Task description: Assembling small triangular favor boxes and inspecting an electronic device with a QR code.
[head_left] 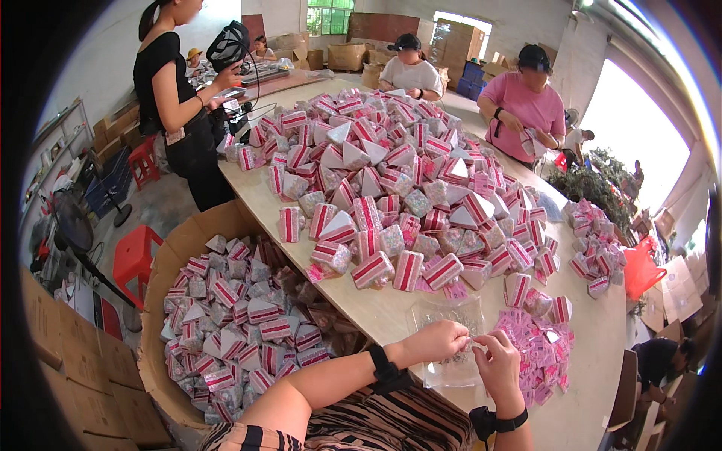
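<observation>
Head view: at the table's [594, 323] near edge, the left hand [440, 340] and right hand [499, 364] meet fingertip to fingertip, both apparently pinched closed on a small pale piece [471, 343], too tiny to name. It is held above the table by the right side of a clear tray [414, 308], probably so that both thumbs can work on it. Small bits [453, 359] lie in the tray, which sits close to the table's near edge, likely for a short reach. Pink packets [535, 349] lie loose on the table just right of the tray, perhaps for easy picking.

Beside the table's left edge, a big cardboard box [184, 239] holds many cake-shaped blocks [226, 323]; its mouth seems lower than the tabletop, which would suit sliding things down.

Farther up the table, a large pile [376, 195] of similar blocks fills the middle, with a smaller heap [598, 244] by the right edge. Open room is a bare strip of table right of the packets; the pile blocks straight ahead.

Beyond the table's right side is a person in pink [526, 113]; past its left edge, a person in black [177, 113]; at its far side, a person in white [410, 75].
</observation>
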Motion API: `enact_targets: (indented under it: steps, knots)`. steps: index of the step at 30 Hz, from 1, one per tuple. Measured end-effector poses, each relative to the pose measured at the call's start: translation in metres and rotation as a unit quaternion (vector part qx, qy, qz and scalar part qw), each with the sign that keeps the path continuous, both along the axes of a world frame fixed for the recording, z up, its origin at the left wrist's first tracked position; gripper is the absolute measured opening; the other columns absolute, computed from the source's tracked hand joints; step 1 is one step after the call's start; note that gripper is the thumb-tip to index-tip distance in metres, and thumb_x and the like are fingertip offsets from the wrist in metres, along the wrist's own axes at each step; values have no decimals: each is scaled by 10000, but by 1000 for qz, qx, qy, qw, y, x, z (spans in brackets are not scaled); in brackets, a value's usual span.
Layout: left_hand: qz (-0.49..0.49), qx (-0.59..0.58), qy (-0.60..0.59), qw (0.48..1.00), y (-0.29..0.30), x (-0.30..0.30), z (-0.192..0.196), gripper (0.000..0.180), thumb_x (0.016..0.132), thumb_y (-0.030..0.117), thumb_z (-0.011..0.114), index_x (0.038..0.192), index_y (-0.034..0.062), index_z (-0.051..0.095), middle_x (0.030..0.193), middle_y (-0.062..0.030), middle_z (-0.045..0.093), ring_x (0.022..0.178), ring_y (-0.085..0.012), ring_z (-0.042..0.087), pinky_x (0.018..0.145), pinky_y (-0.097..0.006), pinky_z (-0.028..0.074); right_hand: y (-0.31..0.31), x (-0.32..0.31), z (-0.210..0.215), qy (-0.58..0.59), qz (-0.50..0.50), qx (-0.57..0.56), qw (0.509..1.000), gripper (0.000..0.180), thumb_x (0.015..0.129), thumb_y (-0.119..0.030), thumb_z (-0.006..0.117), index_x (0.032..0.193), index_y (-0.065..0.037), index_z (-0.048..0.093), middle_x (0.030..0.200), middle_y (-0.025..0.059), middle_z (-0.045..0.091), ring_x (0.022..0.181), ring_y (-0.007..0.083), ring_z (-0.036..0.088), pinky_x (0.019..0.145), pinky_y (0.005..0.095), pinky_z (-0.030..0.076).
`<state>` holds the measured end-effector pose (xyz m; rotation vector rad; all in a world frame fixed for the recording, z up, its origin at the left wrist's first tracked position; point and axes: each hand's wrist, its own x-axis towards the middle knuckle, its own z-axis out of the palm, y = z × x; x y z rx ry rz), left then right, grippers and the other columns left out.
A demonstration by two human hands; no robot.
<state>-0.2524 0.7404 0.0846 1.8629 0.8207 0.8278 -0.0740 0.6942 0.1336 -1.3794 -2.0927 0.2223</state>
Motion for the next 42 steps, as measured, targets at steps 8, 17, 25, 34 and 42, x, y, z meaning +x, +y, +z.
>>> enact_targets:
  steps: [8,17,25,34,42]
  knots:
    - [132,284,76,947,3,-31,-21,179,900,198,567,834,37,611,801,-114,589,833,-289,570,823,-403,415,-3,7,19,-73,3,-45,996,161,758,-165,736,894,-92,689,855,65,613,551,202,610,557,327,488]
    - [100,297,93,945,4,-33,-36,157,899,177,576,832,38,604,790,-104,579,833,-285,560,814,-399,417,1,18,3,-138,-7,-141,980,214,753,-257,736,894,-98,706,816,74,623,654,232,644,661,371,506]
    - [125,265,52,955,4,-35,-34,161,868,171,592,803,24,602,785,-121,577,814,-316,561,755,-422,434,-4,26,0,-161,-27,-184,969,255,778,-295,701,940,-98,704,873,108,625,788,305,645,707,402,509]
    - [110,251,66,959,-4,-38,-33,205,880,192,586,758,28,592,746,-142,585,770,-334,567,718,-430,433,-15,33,-11,-153,-31,-162,974,276,762,-272,730,983,-112,691,907,102,593,864,293,617,736,395,495]
    - [148,247,67,955,-16,-51,-30,171,832,121,633,710,12,583,675,-143,552,669,-341,535,635,-413,429,-14,30,-16,-115,-43,-120,985,260,756,-193,732,989,-89,682,971,114,580,987,298,569,811,387,487]
